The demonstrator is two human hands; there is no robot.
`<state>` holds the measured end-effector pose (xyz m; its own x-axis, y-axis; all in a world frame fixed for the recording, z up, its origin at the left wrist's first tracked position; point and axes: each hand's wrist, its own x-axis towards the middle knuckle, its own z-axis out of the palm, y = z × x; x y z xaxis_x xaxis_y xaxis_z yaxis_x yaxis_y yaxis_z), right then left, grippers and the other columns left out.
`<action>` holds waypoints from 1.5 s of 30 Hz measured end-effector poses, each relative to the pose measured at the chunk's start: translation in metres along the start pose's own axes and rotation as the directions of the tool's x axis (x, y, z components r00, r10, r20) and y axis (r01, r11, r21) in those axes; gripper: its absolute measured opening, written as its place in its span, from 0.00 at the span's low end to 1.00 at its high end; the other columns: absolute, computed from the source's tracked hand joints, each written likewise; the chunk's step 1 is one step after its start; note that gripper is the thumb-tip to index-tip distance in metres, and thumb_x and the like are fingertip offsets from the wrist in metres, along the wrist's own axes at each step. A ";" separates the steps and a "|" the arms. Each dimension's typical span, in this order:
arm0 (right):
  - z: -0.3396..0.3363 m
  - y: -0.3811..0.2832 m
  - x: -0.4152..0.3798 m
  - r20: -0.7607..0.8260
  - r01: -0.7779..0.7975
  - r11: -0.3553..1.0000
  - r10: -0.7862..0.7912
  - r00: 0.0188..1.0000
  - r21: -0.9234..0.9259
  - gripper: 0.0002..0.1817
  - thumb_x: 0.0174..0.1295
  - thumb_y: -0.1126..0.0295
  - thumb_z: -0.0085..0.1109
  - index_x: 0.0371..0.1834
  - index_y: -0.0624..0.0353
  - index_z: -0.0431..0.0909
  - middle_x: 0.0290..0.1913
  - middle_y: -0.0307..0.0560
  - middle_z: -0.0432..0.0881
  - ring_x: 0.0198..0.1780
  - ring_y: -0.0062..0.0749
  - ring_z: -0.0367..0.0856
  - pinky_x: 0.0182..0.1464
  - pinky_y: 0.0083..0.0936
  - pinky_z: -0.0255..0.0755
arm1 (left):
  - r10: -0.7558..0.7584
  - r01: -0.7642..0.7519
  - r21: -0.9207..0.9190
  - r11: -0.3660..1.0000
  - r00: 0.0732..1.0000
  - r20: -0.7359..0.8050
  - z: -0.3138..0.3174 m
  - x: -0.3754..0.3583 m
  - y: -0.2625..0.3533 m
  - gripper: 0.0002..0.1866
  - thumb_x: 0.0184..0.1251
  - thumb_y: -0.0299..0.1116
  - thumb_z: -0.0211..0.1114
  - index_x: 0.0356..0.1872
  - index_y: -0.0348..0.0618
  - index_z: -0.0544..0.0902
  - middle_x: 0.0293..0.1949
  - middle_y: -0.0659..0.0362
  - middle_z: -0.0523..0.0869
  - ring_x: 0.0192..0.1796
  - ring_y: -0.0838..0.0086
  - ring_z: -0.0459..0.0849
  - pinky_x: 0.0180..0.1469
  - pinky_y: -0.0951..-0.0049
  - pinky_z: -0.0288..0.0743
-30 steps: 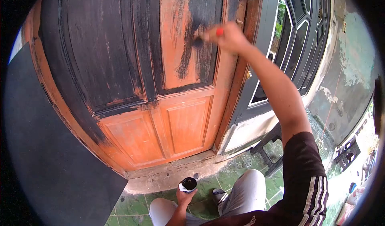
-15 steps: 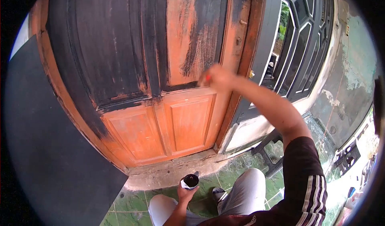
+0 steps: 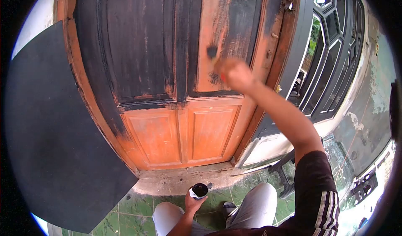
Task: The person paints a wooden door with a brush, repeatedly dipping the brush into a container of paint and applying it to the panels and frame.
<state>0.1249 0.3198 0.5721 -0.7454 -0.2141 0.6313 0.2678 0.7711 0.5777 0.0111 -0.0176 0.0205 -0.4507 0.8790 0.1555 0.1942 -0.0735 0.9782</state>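
Observation:
My right hand (image 3: pixel 235 73) is wrapped round the handle of a paintbrush (image 3: pixel 212 52), somewhat blurred by motion. Its dark bristles are against or very close to the upper right panel of the wooden door (image 3: pixel 211 129). Black paint covers most of the door's upper half, while that panel shows streaks of black over orange wood. The lower panels are bare orange. Low down near my knees, my left hand (image 3: pixel 194 203) holds a small can of black paint (image 3: pixel 199 190) with its mouth facing up.
A large dark sheet (image 3: pixel 54 131) stands left of the door frame. To the right is a dark grey window frame with white edging (image 3: pixel 331 64). A black plastic stool-like object (image 3: pixel 284 177) sits on the green tiled floor (image 3: pixel 138 221), below the wall.
My right hand has moved up the panel, and the brush is now visible at its left part. The view has shifted, so the door sits further right. My left hand still holds the can.

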 end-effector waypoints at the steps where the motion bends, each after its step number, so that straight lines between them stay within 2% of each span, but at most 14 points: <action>1: 0.013 -0.024 -0.014 0.134 0.001 0.996 -0.012 0.991 0.085 0.17 0.48 0.79 0.70 0.43 0.63 0.91 0.51 0.54 0.93 0.52 0.50 0.92 0.57 0.41 0.88 | 0.016 -0.016 -0.004 1.000 1.000 0.006 -0.001 0.001 -0.004 0.41 0.45 0.38 0.94 0.63 0.39 0.83 0.55 0.49 0.93 0.57 0.60 0.93 0.62 0.61 0.85; 6: -0.020 -0.031 0.035 0.526 -0.451 0.812 0.216 0.822 0.371 0.09 0.70 0.68 0.70 0.45 0.61 0.94 0.43 0.59 0.94 0.44 0.54 0.93 0.51 0.41 0.87 | -0.019 0.019 0.060 0.998 1.000 -0.008 -0.005 0.000 0.014 0.42 0.44 0.39 0.95 0.63 0.39 0.83 0.55 0.49 0.93 0.58 0.59 0.93 0.63 0.60 0.85; 8: -0.042 0.023 0.078 0.384 -0.519 0.810 0.402 0.831 0.275 0.13 0.73 0.62 0.71 0.50 0.57 0.95 0.45 0.56 0.95 0.45 0.45 0.95 0.52 0.38 0.86 | -0.009 0.009 0.062 0.998 1.000 -0.010 -0.004 0.000 0.007 0.43 0.44 0.40 0.95 0.63 0.39 0.83 0.56 0.48 0.93 0.58 0.58 0.93 0.63 0.59 0.86; 10: -0.092 0.056 0.134 0.283 -0.725 0.682 0.680 0.676 0.093 0.12 0.72 0.59 0.74 0.52 0.51 0.96 0.48 0.52 0.96 0.50 0.39 0.95 0.53 0.35 0.85 | -0.015 0.014 0.060 0.998 1.000 0.015 -0.003 0.000 0.001 0.43 0.46 0.40 0.95 0.65 0.39 0.82 0.58 0.49 0.92 0.60 0.60 0.92 0.64 0.59 0.85; 12: -0.098 0.108 0.153 -0.353 -0.376 0.920 0.389 0.851 0.108 0.10 0.71 0.62 0.73 0.51 0.47 0.96 0.49 0.50 0.96 0.50 0.40 0.95 0.51 0.35 0.86 | -0.012 0.010 0.071 0.997 1.000 0.026 -0.006 0.002 0.000 0.44 0.46 0.39 0.94 0.66 0.39 0.81 0.59 0.50 0.92 0.61 0.61 0.92 0.65 0.59 0.85; 15: -0.100 0.107 0.154 -0.569 -0.430 0.903 0.358 0.741 0.008 0.08 0.71 0.67 0.71 0.49 0.45 0.96 0.50 0.48 0.96 0.49 0.44 0.95 0.52 0.36 0.87 | -0.007 0.006 0.069 0.998 1.000 0.023 -0.009 0.001 -0.001 0.44 0.47 0.39 0.94 0.66 0.39 0.81 0.59 0.49 0.92 0.61 0.61 0.92 0.65 0.59 0.85; 16: -0.080 0.112 0.139 -0.524 -0.246 0.960 0.142 0.840 -0.134 0.08 0.68 0.72 0.70 0.47 0.52 0.94 0.50 0.50 0.95 0.48 0.50 0.93 0.55 0.37 0.87 | -0.013 0.012 0.049 0.999 1.000 0.024 -0.009 0.000 -0.003 0.43 0.47 0.38 0.94 0.65 0.39 0.81 0.59 0.50 0.92 0.61 0.61 0.92 0.65 0.60 0.85; 20: -0.029 0.025 0.078 -0.167 -0.035 0.998 0.026 0.986 -0.055 0.07 0.66 0.76 0.72 0.45 0.60 0.92 0.48 0.55 0.94 0.48 0.54 0.93 0.58 0.40 0.86 | -0.024 0.024 0.052 0.998 1.000 0.013 -0.010 0.000 0.005 0.43 0.47 0.37 0.94 0.65 0.38 0.81 0.58 0.50 0.92 0.61 0.62 0.92 0.65 0.61 0.84; 23: -0.039 -0.005 0.069 0.168 -0.296 0.912 0.257 0.952 0.283 0.06 0.68 0.74 0.73 0.45 0.59 0.94 0.47 0.55 0.95 0.48 0.49 0.94 0.57 0.39 0.87 | 0.020 -0.021 -0.021 1.000 1.000 -0.010 0.000 0.002 -0.019 0.43 0.43 0.41 0.95 0.62 0.39 0.84 0.54 0.48 0.93 0.58 0.58 0.93 0.62 0.59 0.86; 28: -0.090 0.116 0.097 -0.268 -0.659 0.668 0.744 0.613 0.346 0.11 0.74 0.60 0.71 0.48 0.52 0.97 0.33 0.53 0.94 0.34 0.30 0.91 0.40 0.37 0.82 | 0.006 -0.005 -0.035 0.999 0.999 0.033 -0.005 -0.001 -0.002 0.42 0.44 0.39 0.95 0.62 0.38 0.83 0.54 0.50 0.93 0.57 0.61 0.93 0.63 0.60 0.86; 33: -0.133 0.164 0.108 -0.763 -0.757 0.649 0.528 0.372 0.079 0.16 0.69 0.52 0.74 0.46 0.51 0.97 0.37 0.56 0.94 0.37 0.48 0.94 0.44 0.39 0.85 | -0.017 0.017 -0.010 1.000 0.998 0.064 -0.007 0.003 -0.002 0.42 0.48 0.35 0.94 0.64 0.37 0.81 0.56 0.51 0.93 0.59 0.64 0.92 0.65 0.61 0.85; 36: -0.102 0.161 0.106 -0.723 -0.745 0.653 0.580 0.376 0.136 0.16 0.68 0.53 0.73 0.45 0.52 0.96 0.37 0.58 0.94 0.38 0.53 0.94 0.45 0.41 0.86 | -0.002 0.003 -0.040 0.999 0.999 0.032 -0.004 0.002 -0.011 0.41 0.48 0.36 0.94 0.64 0.37 0.82 0.57 0.51 0.93 0.59 0.63 0.93 0.65 0.60 0.85; 40: -0.069 0.112 0.151 -0.657 -0.558 0.813 0.512 0.553 0.163 0.14 0.67 0.55 0.75 0.42 0.54 0.96 0.33 0.59 0.92 0.35 0.48 0.94 0.43 0.39 0.86 | -0.035 0.033 0.025 0.999 0.998 0.060 -0.005 0.003 -0.002 0.42 0.47 0.38 0.95 0.64 0.38 0.82 0.57 0.50 0.93 0.60 0.61 0.93 0.65 0.59 0.85; 45: -0.079 0.130 0.182 -0.404 -0.376 0.497 0.864 0.302 0.782 0.13 0.69 0.65 0.78 0.40 0.67 0.92 0.34 0.46 0.94 0.35 0.27 0.92 0.38 0.27 0.83 | -0.077 0.070 0.071 0.995 0.993 0.093 -0.005 0.001 -0.001 0.44 0.45 0.41 0.95 0.64 0.38 0.82 0.57 0.50 0.93 0.61 0.60 0.93 0.65 0.59 0.85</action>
<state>0.0725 0.3334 0.8026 0.2527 0.3592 0.8984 -0.0641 0.9327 -0.3549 0.0065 -0.0192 0.0199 -0.3817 0.9219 0.0667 0.2231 0.0218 0.9745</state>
